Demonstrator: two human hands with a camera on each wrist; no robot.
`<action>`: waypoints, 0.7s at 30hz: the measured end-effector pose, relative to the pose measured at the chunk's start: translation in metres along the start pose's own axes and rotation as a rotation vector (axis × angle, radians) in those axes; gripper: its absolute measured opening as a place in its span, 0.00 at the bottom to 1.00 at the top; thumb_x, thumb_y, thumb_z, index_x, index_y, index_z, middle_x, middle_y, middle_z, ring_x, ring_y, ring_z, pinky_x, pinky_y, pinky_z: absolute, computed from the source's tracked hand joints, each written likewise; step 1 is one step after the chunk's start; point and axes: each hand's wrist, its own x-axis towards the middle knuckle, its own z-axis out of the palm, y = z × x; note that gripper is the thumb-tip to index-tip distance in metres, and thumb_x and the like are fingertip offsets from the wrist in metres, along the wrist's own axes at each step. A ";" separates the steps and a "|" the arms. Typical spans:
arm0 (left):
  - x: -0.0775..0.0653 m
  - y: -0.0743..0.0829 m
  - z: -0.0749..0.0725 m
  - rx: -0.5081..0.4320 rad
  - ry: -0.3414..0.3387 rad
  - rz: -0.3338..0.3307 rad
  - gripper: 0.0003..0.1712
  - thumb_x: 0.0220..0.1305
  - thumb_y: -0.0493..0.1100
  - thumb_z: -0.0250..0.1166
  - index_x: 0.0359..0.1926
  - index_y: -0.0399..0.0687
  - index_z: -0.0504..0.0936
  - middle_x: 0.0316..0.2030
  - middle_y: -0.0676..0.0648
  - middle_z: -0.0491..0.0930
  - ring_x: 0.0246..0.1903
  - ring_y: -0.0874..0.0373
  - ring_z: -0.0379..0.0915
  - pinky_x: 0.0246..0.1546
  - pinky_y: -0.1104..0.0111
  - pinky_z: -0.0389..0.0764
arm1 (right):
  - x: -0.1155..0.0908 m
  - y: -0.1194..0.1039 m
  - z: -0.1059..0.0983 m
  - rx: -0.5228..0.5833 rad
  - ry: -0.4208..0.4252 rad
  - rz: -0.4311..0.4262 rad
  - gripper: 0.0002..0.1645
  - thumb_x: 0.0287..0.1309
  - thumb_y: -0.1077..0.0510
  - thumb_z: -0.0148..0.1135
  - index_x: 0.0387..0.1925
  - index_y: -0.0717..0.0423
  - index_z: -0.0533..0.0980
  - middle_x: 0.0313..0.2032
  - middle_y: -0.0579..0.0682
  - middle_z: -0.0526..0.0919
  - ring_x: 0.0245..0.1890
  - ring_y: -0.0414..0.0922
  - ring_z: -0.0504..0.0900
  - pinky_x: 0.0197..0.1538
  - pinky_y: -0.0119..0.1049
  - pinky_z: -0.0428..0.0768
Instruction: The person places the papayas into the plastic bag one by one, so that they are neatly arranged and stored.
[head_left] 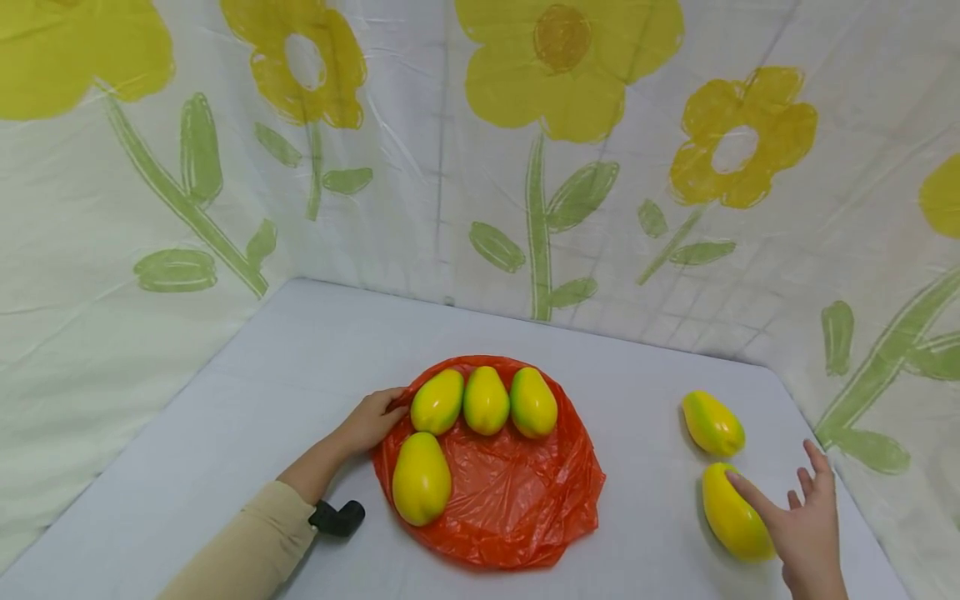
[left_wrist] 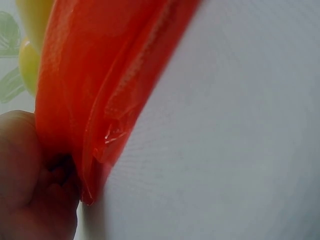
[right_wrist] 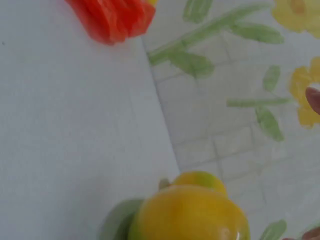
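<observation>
A red plastic bag [head_left: 510, 492] is spread in a round, crumpled shape with its rim raised. On it lie three yellow-green papayas [head_left: 486, 402] in a row at the back and a larger one [head_left: 422, 479] at the front left. My left hand [head_left: 372, 419] grips the bag's left edge; in the left wrist view the fingers curl at the red film [left_wrist: 95, 125]. On the right, my right hand [head_left: 808, 521] is spread open with nothing in it, its thumb overlapping the near papaya [head_left: 731, 508]. Another papaya [head_left: 712, 423] lies just behind that one.
The white table [head_left: 630, 533] meets a hanging cloth [head_left: 405, 242] with painted yellow flowers at the back and sides. A black band with a stubby black piece [head_left: 341, 518] sits at the left wrist, below the beige sleeve [head_left: 251, 542].
</observation>
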 end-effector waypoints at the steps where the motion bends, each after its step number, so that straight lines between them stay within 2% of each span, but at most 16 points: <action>1: 0.000 0.000 0.000 0.002 0.000 0.002 0.22 0.69 0.44 0.50 0.60 0.40 0.71 0.54 0.38 0.76 0.40 0.57 0.73 0.46 0.63 0.81 | 0.002 0.001 -0.004 -0.007 0.011 0.025 0.66 0.45 0.41 0.69 0.70 0.28 0.31 0.73 0.41 0.25 0.73 0.54 0.33 0.71 0.57 0.43; 6: 0.000 0.000 0.000 -0.025 -0.002 -0.040 0.21 0.69 0.41 0.51 0.61 0.42 0.71 0.55 0.41 0.76 0.41 0.57 0.73 0.47 0.62 0.81 | 0.012 0.014 -0.020 -0.059 -0.005 0.113 0.68 0.45 0.38 0.68 0.71 0.31 0.28 0.73 0.48 0.24 0.72 0.59 0.32 0.68 0.61 0.45; 12: 0.001 0.001 0.000 -0.028 -0.005 -0.040 0.21 0.69 0.40 0.51 0.61 0.42 0.71 0.55 0.40 0.75 0.40 0.57 0.73 0.46 0.63 0.81 | 0.028 0.044 -0.017 -0.083 -0.044 0.159 0.70 0.38 0.33 0.70 0.71 0.29 0.31 0.73 0.48 0.24 0.72 0.59 0.33 0.68 0.62 0.48; 16: 0.000 0.002 0.000 -0.021 0.000 -0.043 0.21 0.69 0.40 0.51 0.61 0.42 0.70 0.56 0.40 0.75 0.42 0.57 0.73 0.48 0.62 0.80 | 0.017 0.038 -0.011 -0.102 -0.083 0.163 0.69 0.38 0.32 0.69 0.71 0.31 0.33 0.73 0.47 0.25 0.72 0.59 0.33 0.69 0.61 0.46; 18: 0.001 0.002 0.000 -0.019 0.003 -0.045 0.21 0.69 0.40 0.51 0.61 0.42 0.70 0.56 0.40 0.75 0.43 0.57 0.73 0.49 0.61 0.80 | 0.009 0.030 -0.009 -0.126 -0.117 0.164 0.67 0.41 0.32 0.67 0.72 0.35 0.34 0.73 0.50 0.26 0.71 0.61 0.33 0.68 0.62 0.46; 20: 0.001 0.002 0.000 -0.016 0.003 -0.041 0.21 0.69 0.40 0.51 0.61 0.41 0.70 0.56 0.40 0.75 0.43 0.57 0.73 0.49 0.60 0.80 | 0.012 0.033 -0.008 -0.150 -0.146 0.168 0.67 0.41 0.29 0.65 0.72 0.34 0.33 0.73 0.51 0.25 0.71 0.62 0.34 0.67 0.64 0.48; 21: 0.001 0.002 0.001 -0.019 0.003 -0.043 0.21 0.69 0.40 0.51 0.61 0.41 0.70 0.56 0.40 0.75 0.42 0.57 0.73 0.49 0.61 0.80 | 0.008 0.028 -0.007 -0.160 -0.163 0.165 0.67 0.42 0.29 0.64 0.72 0.36 0.33 0.72 0.53 0.25 0.71 0.63 0.34 0.67 0.64 0.48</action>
